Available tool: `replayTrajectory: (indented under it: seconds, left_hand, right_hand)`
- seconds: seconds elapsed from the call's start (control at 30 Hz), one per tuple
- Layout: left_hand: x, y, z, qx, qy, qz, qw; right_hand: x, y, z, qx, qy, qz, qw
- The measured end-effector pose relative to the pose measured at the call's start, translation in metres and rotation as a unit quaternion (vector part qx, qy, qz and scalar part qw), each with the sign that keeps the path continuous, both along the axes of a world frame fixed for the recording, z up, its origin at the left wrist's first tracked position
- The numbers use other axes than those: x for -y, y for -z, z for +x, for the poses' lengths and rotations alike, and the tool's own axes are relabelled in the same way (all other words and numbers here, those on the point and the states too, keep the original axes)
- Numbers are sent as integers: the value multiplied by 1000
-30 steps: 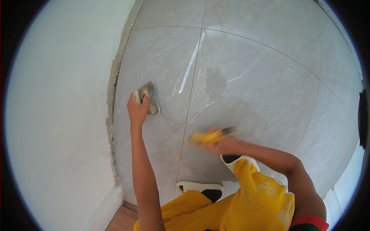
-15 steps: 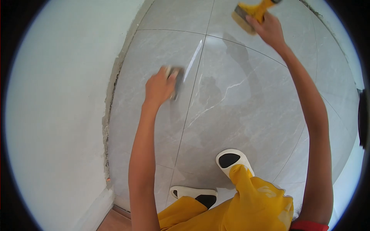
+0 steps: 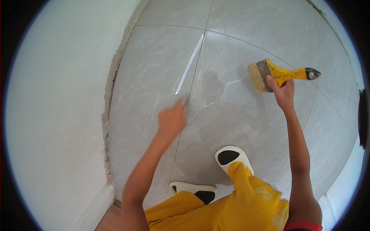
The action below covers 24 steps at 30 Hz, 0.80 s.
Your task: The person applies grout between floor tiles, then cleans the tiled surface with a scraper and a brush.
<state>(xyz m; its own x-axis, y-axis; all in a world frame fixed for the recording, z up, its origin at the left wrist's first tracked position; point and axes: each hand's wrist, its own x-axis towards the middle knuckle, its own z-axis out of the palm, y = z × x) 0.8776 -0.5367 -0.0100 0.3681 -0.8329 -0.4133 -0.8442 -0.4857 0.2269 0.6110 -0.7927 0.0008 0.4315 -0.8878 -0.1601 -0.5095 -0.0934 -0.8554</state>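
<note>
My left hand (image 3: 172, 120) is closed round a scraper (image 3: 185, 103), mostly hidden behind the fingers, with only a thin grey edge showing. It is over the long joint between two grey floor tiles, just below a narrow white strip (image 3: 189, 65) that runs alongside that joint. Off to the right, my right hand (image 3: 284, 91) grips a wide paintbrush (image 3: 275, 73) by its yellow handle, thumb against the dark metal band. Its pale bristles point left, and a shadow falls on the tile below them.
Large grey marbled tiles (image 3: 150, 84) cover the floor, with darker patches in the middle. A white wall (image 3: 61, 96) rises on the left, with a rough unfinished edge (image 3: 108, 115) at its base. My feet in white and black slippers (image 3: 228, 157) stand at the bottom.
My left hand has moved down and slightly right, uncovering the lower part of the white strip. My right hand has come down from the top, turning the brush so its bristles face left.
</note>
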Motion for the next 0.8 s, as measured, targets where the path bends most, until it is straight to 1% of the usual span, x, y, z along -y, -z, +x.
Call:
replayTrajectory:
  seconds: [0.03, 0.07, 0.1, 0.13, 0.17, 0.2, 0.23, 0.27, 0.3, 0.33, 0.37, 0.4, 0.43, 0.47, 0.5, 0.53, 0.57, 0.6, 0.63, 0.67, 0.7, 0.73, 0.77, 0.8]
  left_hand:
    - [-39, -12, -4, 8, 12, 1, 1000]
    - [-58, -27, -11, -12, -9, 76, 997]
    - [-80, -42, -12, -8, -14, 108, 994]
    - [-98, -56, -3, -1, -18, 130, 991]
    - [-117, -74, 15, 6, -36, 132, 991]
    - [-131, -91, 30, 11, -57, 135, 989]
    - [-134, -110, 41, 24, -79, 141, 987]
    - [-135, -129, 51, 39, -101, 146, 983]
    - [-177, -126, 34, 42, -126, 125, 983]
    - [-184, -136, 38, 49, -137, 114, 983]
    - [-191, -143, 36, 55, -146, 100, 983]
    - [-195, -152, 33, 50, -148, 99, 983]
    - [-200, -159, 33, 45, -149, 96, 983]
    - [-203, -165, 37, 40, -147, 95, 984]
    - [-206, -170, 42, 25, -177, 74, 981]
    - [-212, -176, 45, 9, -210, 55, 976]
    - [-217, -181, 44, -7, -247, 38, 968]
    - [-212, -182, 40, -49, -334, 7, 941]
    - [-209, -176, 39, -55, -306, -13, 950]
    - [-210, -165, 42, -53, -278, -35, 958]
    - [-211, -154, 45, -49, -250, -57, 965]
    - [-203, -141, 47, -55, -228, -58, 970]
    - [-194, -126, 47, -67, -207, -53, 975]
    - [-187, -105, 46, -79, -211, -69, 972]
  right_hand:
    - [-4, -1, 2, 20, -7, -22, 1000]
    - [-1, 3, 6, 40, -24, -34, 998]
    - [-13, 5, 10, 61, -38, -39, 997]
    - [-27, 3, 21, 51, -108, -110, 987]
    - [-53, 13, 37, 87, -139, -48, 985]
    - [-90, 5, 65, 128, -109, 91, 981]
    - [-116, 33, 74, 49, -302, -142, 941]
    - [-155, 35, 93, 74, -360, -91, 926]
    - [-216, 28, 87, 181, -409, 107, 888]
    - [-250, 12, 95, 123, -506, 119, 845]
    - [-293, 12, 96, 98, -577, 122, 801]
    - [-318, 23, 95, 69, -645, 124, 751]
    - [-315, 36, 100, 42, -650, 76, 755]
    - [-302, 52, 111, 16, -651, 31, 758]
    - [-283, 66, 125, -10, -651, -12, 759]
    - [-209, 36, 150, -29, -588, 149, 795]
    - [-144, 45, 172, -34, -534, 36, 844]
    - [-71, 42, 189, -67, -471, -109, 873]
    - [6, 30, 202, -99, -401, -255, 874]
    - [76, 18, 206, -123, -344, -405, 838]
    - [122, -2, 201, -134, -294, -475, 819]
    - [141, -38, 202, -396, -303, -383, 778]
    - [144, -35, 186, -323, -273, -359, 832]
    - [150, -28, 155, -251, -242, -327, 878]
